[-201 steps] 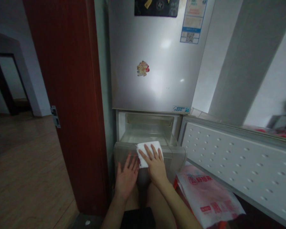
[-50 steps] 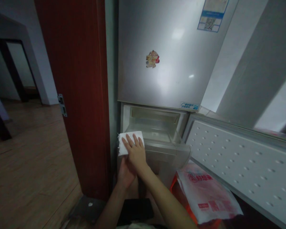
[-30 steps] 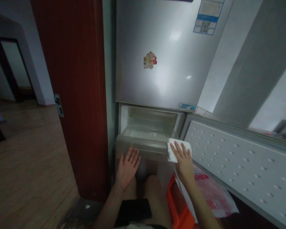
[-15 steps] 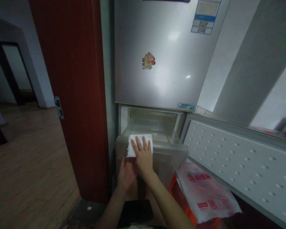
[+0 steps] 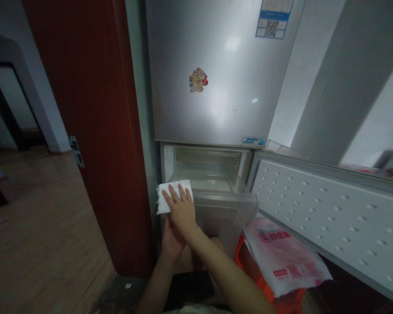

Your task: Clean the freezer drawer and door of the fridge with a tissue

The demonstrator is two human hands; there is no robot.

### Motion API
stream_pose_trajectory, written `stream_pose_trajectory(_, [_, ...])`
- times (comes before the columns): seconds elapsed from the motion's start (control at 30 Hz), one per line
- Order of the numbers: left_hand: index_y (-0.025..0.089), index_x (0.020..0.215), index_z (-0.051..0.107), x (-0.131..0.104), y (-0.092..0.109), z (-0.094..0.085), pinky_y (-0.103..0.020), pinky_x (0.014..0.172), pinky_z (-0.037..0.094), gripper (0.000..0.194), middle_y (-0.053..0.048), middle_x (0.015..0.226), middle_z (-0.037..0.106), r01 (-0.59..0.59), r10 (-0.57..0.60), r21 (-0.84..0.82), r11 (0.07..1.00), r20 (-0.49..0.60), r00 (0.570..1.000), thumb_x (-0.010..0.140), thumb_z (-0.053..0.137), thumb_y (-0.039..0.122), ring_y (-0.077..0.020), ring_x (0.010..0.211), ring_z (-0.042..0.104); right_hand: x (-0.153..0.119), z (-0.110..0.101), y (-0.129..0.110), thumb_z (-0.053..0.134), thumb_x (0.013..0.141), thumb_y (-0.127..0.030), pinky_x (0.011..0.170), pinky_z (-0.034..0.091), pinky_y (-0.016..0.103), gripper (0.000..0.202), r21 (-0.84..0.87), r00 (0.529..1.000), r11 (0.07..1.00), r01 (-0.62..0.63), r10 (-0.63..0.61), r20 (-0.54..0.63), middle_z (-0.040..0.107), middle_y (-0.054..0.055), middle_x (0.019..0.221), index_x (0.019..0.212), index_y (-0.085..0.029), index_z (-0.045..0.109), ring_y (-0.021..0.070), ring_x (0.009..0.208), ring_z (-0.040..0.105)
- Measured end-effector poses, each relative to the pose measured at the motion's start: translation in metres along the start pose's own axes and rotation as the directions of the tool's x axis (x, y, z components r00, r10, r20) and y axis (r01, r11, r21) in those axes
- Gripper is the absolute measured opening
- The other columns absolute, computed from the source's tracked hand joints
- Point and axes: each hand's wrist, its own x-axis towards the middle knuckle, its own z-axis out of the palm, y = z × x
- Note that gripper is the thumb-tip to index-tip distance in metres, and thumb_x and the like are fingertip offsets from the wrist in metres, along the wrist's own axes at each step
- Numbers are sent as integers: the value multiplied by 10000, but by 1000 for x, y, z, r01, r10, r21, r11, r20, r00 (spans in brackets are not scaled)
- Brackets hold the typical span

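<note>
My right hand [image 5: 180,211] lies with fingers spread on a white cloth [image 5: 164,199], pressing it against the front left part of a clear drawer [image 5: 222,208]. The drawer is pulled out of the lower compartment of a silver fridge [image 5: 212,100]. Just below, my left hand [image 5: 172,239] is near the drawer's front, partly covered by my right hand and wrist; its fingers are mostly hidden.
The fridge's lower door [image 5: 314,209] hangs open on the right, above a red and white plastic bag [image 5: 284,248]. A red-brown wooden door [image 5: 101,131] stands close on the left, with tiled floor [image 5: 46,226] beyond it.
My right hand and the white cloth have moved left along the drawer's front to its left end. My left hand is now more covered by the right one. The view has shifted slightly.
</note>
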Motion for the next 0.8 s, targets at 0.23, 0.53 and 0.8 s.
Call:
stream_pose_trajectory(0.23, [342,1368,541,0,0,3,-403,1012,476,456,-34,1320,648,36,-35,-28,999,32,999,1019,249,372,-202,1228,590,-43,-16,49,452,967,-185,1197,254,495,612,-126,998,991,-32,25,-62,231,-59,1587,1523,-361,267,287,1472,217])
stream_pose_trajectory(0.53, [287,1441,464,-5,-2,17,-385,1044,452,475,-65,1351,628,3,-3,-63,998,1,1000,1021,293,431,-187,1192,617,-116,-48,142,363,837,19,1186,287,512,782,-374,980,913,-163,106,-167,209,-65,1595,1525,-337,255,252,1486,187])
stream_pose_trajectory(0.8, [319,1448,449,-4,-3,13,-378,1041,453,469,-62,1402,585,7,-6,-55,998,20,1000,1011,323,436,-182,1205,606,-137,-58,175,362,786,20,1178,297,540,889,-332,941,892,-306,229,-250,278,-47,1577,1550,-345,92,263,1483,195])
